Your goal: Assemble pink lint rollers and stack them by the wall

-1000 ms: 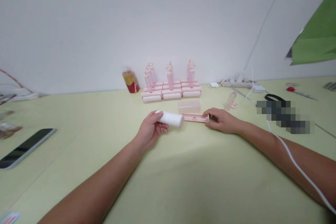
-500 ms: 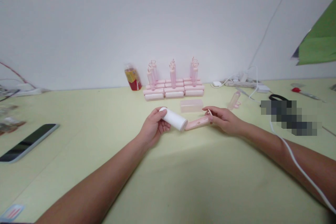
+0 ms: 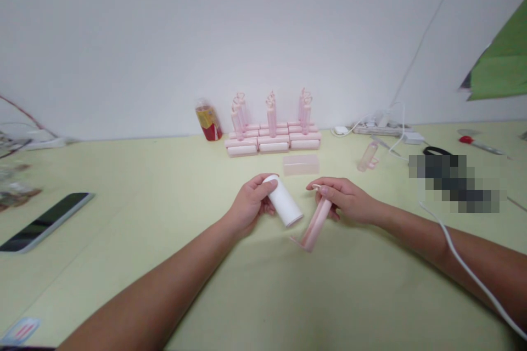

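My left hand (image 3: pixel 252 204) is closed round the upper end of a white lint roller roll (image 3: pixel 285 203), which tilts down to the right. In my right hand (image 3: pixel 344 197) is one end of a pink lint roller frame (image 3: pixel 315 226), its bent far end pointing down and left. Roll and frame are apart, with a small gap between them. Beyond the hands a translucent pink cover (image 3: pixel 301 165) lies on the table. A clear pink handle (image 3: pixel 368 156) with a loop lies farther right.
Several pink lint rollers (image 3: pixel 273 142) with upright handles stand in rows near the wall. Beside them is a yellow-and-red bottle (image 3: pixel 209 122). A phone (image 3: pixel 47 222) lies left, a power strip (image 3: pixel 381 129) back right. A white cable (image 3: pixel 459 263) crosses in front of my right forearm.
My left hand has moved the roll slightly right and nearer, tilting it more steeply. The frame in my right hand has swung its far end downward, away from the roll's end.
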